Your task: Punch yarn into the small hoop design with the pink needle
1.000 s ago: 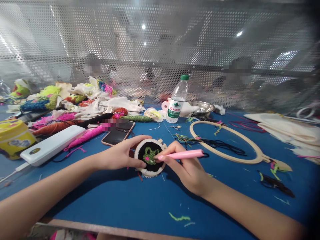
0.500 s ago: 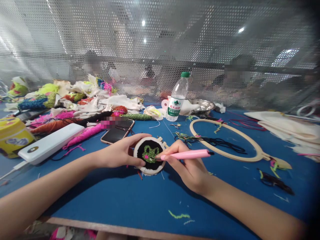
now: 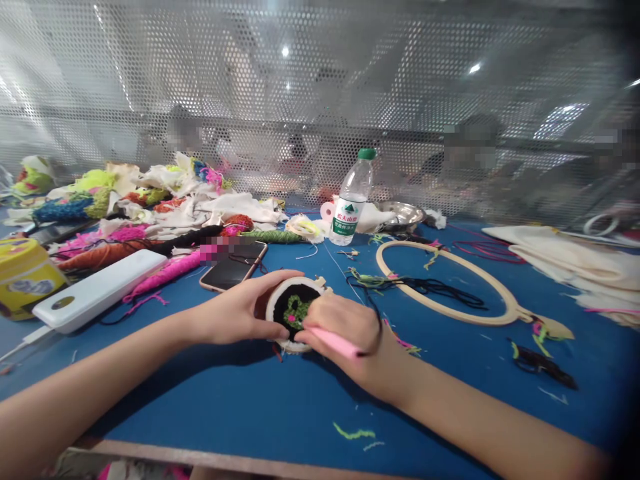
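Observation:
A small round embroidery hoop (image 3: pixel 291 308) with black cloth and a green frog face stands tilted on the blue table (image 3: pixel 280 400). My left hand (image 3: pixel 240 308) is closed round its left rim. My right hand (image 3: pixel 345 337) is closed on a pink punch needle (image 3: pixel 334 342), whose tip touches the cloth low on the frog. My right hand covers the hoop's right side. A black thread runs from the pen's rear end up toward the yarn (image 3: pixel 425 288) on the table.
A large empty wooden hoop (image 3: pixel 445 283) lies right of my hands. A phone (image 3: pixel 233 265), a white box (image 3: pixel 95 289) and a yellow tub (image 3: pixel 25 275) lie to the left, before heaps of yarn and cloth (image 3: pixel 165 200). A water bottle (image 3: pixel 353 198) stands at the perforated screen.
My right hand has turned over the hoop. The pink needle has swung from lying level and pointing left to slanting down toward me, with its tip lower on the cloth. The left hand has kept its hold.

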`<state>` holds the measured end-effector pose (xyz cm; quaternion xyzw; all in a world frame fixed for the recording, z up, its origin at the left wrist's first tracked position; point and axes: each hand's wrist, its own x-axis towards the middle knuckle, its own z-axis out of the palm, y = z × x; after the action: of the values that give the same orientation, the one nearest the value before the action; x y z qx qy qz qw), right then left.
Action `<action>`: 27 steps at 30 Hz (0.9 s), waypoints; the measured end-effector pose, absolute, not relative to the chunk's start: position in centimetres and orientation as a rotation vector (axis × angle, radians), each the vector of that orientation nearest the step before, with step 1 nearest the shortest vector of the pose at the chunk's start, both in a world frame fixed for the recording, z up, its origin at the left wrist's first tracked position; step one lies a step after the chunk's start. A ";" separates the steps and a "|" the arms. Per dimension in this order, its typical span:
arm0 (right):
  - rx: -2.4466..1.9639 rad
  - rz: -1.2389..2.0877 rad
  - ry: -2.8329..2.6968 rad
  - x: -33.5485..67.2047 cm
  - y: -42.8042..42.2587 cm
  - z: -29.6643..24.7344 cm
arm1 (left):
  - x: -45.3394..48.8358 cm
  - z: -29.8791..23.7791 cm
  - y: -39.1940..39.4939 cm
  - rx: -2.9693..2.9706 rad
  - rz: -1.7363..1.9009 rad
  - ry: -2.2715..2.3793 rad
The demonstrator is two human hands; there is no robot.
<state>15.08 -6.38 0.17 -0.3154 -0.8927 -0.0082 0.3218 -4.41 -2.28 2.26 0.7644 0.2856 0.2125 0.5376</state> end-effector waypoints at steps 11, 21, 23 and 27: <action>-0.935 0.485 -2.124 16.1 -5.7 -0.1 | -4.6 2.0 -1.6 1.657 0.461 0.639; -0.910 0.420 -2.088 16.7 -5.6 0.0 | -4.6 1.7 -1.5 1.616 0.488 0.616; -0.902 0.428 -2.082 16.8 -5.5 0.1 | -4.6 1.6 -1.5 1.617 0.485 0.615; -0.868 0.443 -2.073 17.0 -5.5 0.0 | -4.7 1.7 -1.5 1.633 0.471 0.629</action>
<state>16.99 -5.52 0.01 -0.3452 -0.8244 0.1763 0.4125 -4.72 -1.47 1.70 0.7092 0.2731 0.2045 0.6169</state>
